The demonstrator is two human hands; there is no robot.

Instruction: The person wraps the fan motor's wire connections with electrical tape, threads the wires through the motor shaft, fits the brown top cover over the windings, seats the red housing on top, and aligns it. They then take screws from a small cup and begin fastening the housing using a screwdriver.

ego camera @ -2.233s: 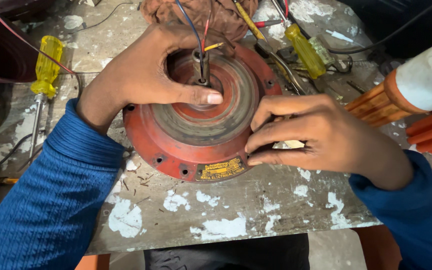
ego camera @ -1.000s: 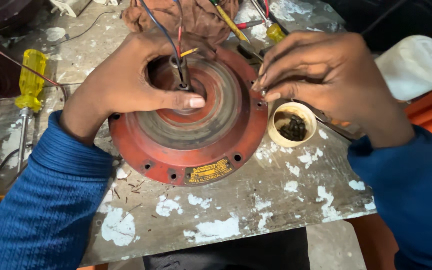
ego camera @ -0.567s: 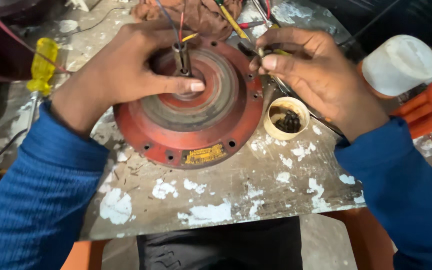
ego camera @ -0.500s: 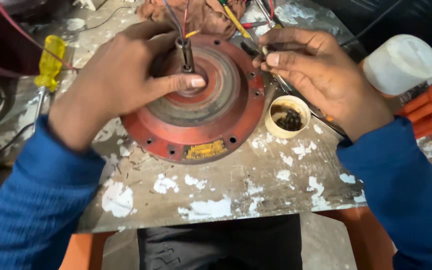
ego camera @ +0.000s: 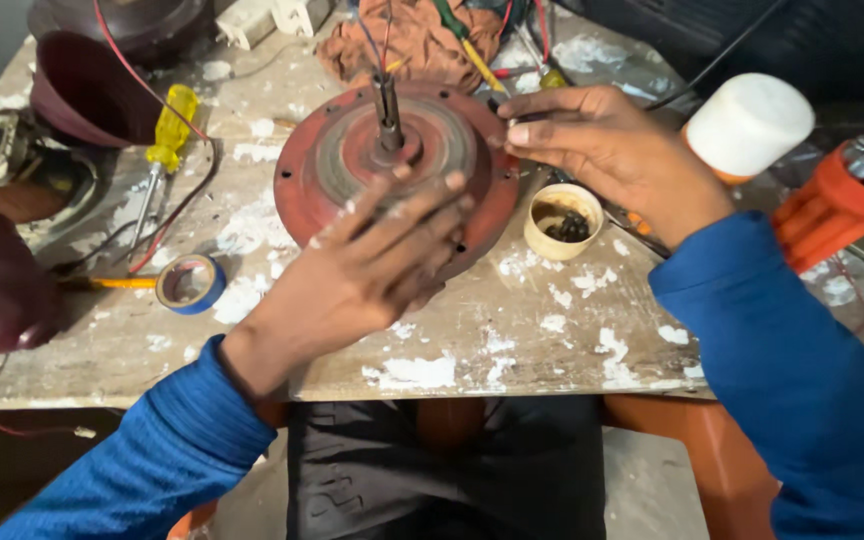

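Across the middle of the paint-spattered workbench [ego camera: 512, 330], toward its far edge, lies a round red motor cover [ego camera: 352, 150] with a steel shaft [ego camera: 388, 105] and thin wires rising from its centre. Over the cover's near rim rests the left hand [ego camera: 372, 265], palm down with its fingers spread flat on the red metal and closed on nothing. At the cover's right rim the right hand [ego camera: 617, 150] pinches thumb and fingertips together on something too small to make out. Just beside that hand stands a small cream cup [ego camera: 562, 220] holding dark bits. Near the bench's left edge lie a yellow-handled screwdriver [ego camera: 164, 140] and a blue tape roll [ego camera: 190, 283]. Toward the right far corner stands a white-capped bottle [ego camera: 747, 125].
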